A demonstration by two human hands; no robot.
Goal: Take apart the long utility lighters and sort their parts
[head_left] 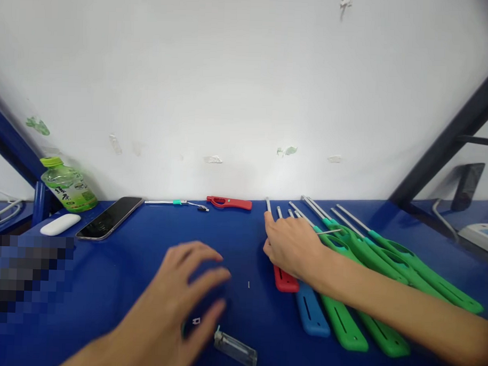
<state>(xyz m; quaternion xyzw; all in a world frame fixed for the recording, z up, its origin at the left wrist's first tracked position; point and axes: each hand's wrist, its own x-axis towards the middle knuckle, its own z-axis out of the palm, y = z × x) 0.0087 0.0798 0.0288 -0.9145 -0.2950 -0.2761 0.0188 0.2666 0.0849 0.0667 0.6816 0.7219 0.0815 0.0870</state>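
Note:
My right hand (288,240) reaches over the row of long-necked lighters, its fingers curled on the red lighter (285,280) at the row's left end. Beside that one lie a blue lighter (312,311) and several green lighters (345,325), metal tubes toward the wall. My left hand (187,298), slightly blurred, hovers over the blue table with fingers spread and nothing visible between them. Just right of its thumb is a clear lighter tank (236,349). A small white part (196,321) shows between thumb and fingers, and a tiny pin (249,284) lies further right.
Along the wall lie a red lighter casing (229,203) and a metal tube with wires (167,202). At the left are a phone (110,218), a white case (60,224) and a green-capped bottle (70,187). Metal frame bars (449,137) rise at the right.

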